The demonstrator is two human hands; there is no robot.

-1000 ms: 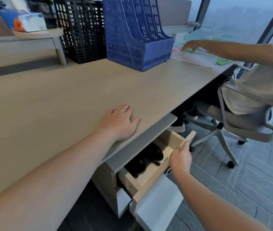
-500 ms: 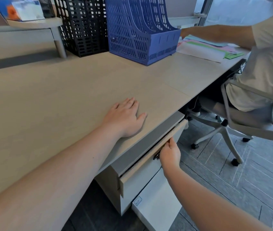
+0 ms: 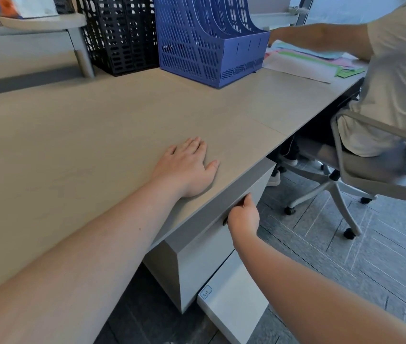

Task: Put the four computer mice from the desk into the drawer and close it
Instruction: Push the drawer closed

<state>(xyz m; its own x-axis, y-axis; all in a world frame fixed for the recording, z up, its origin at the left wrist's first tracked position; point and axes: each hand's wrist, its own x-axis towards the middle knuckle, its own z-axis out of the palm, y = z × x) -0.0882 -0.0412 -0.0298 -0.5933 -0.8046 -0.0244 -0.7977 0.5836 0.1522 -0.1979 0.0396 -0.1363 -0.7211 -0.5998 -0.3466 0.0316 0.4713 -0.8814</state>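
Note:
The grey drawer (image 3: 206,252) under the desk edge sits pushed in flush with its cabinet. My right hand (image 3: 244,216) rests against the top of the drawer front, fingers curled at its upper edge next to a small black lock. My left hand (image 3: 188,168) lies flat, palm down, on the light wooden desk (image 3: 85,135) near its front edge, holding nothing. No computer mice are visible; the inside of the drawer is hidden.
A blue file rack (image 3: 204,38) and a black file rack (image 3: 120,33) stand at the back of the desk. Another person (image 3: 395,70) sits on a grey swivel chair (image 3: 360,175) at the right, reaching over coloured papers (image 3: 308,60). A white panel (image 3: 234,301) leans below the drawer.
The drawer, open with dark mice inside a second ago, has been pushed fully in by my right hand. My left hand has stayed flat on the desk.

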